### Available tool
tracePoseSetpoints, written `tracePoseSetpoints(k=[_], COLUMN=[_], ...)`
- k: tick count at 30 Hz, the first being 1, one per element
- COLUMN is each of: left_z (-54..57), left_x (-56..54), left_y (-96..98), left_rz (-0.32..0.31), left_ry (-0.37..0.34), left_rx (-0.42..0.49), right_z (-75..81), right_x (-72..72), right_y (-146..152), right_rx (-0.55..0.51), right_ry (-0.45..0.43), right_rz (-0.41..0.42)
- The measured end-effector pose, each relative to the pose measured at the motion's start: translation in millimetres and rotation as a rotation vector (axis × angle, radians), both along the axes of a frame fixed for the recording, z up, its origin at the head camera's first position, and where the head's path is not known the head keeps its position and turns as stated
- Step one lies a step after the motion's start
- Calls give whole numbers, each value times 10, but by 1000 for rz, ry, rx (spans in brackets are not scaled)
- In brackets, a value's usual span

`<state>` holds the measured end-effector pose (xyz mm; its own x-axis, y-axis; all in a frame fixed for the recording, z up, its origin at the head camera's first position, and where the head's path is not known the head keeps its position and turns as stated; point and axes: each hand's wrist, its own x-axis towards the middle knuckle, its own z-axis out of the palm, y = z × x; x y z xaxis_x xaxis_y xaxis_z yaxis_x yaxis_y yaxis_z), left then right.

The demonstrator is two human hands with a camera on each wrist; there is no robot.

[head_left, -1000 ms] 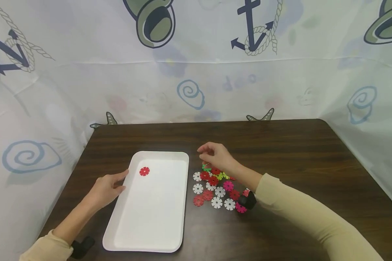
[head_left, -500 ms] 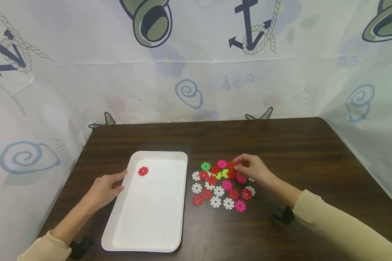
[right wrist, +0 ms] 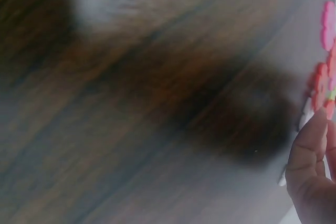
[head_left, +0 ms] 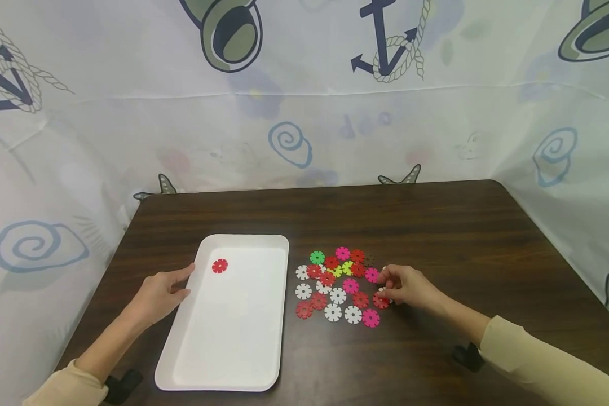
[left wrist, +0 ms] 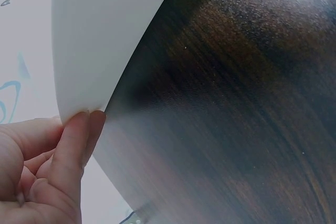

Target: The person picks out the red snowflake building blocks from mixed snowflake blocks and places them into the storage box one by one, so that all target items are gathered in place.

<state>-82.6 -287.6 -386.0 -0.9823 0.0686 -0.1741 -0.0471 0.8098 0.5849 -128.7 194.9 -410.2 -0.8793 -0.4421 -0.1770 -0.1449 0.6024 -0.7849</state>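
A white tray (head_left: 223, 338) lies on the table at the left, a red notched disc (head_left: 220, 265) inside it near its far end. My left hand (head_left: 159, 296) pinches the tray's left rim; the left wrist view shows thumb and fingertips meeting on the tray edge (left wrist: 100, 40). To the right of the tray is a loose cluster of red, white, pink, yellow and green notched discs, some overlapping. At its right side my right hand (head_left: 411, 288) reaches in with bent fingers, thumb tip over a red disc (head_left: 380, 301). No disc shows lifted in its fingers.
The dark wooden table (head_left: 436, 225) stands against a printed white cloth (head_left: 325, 124). A green disc (head_left: 317, 257) marks the cluster's far left, and a pink disc (head_left: 371, 318) its near right. A brown disc (head_left: 369, 260) is hard to see against the wood.
My right hand has moved from between tray and cluster to the cluster's right side, then a little nearer to me. The left hand keeps its place on the rim.
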Motion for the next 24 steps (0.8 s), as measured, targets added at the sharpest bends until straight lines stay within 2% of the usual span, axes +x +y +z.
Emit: tracePoseSetpoints(k=[8,12,17,24], left_z=[8,11,3,2], left_x=[4,8,12,4], left_y=[12,14,11,11], left_rz=[5,9,12,9], left_ry=[1,-1,1,7], left_rx=[-12,-10,-8,-8], right_z=[-54,-49,-35,-13], right_x=[55,59,50,43], right_y=[-1,-30,-53,-40], right_rx=[111,132,140,135], right_ry=[155,205,211,136], right_rz=[62,80,85,75])
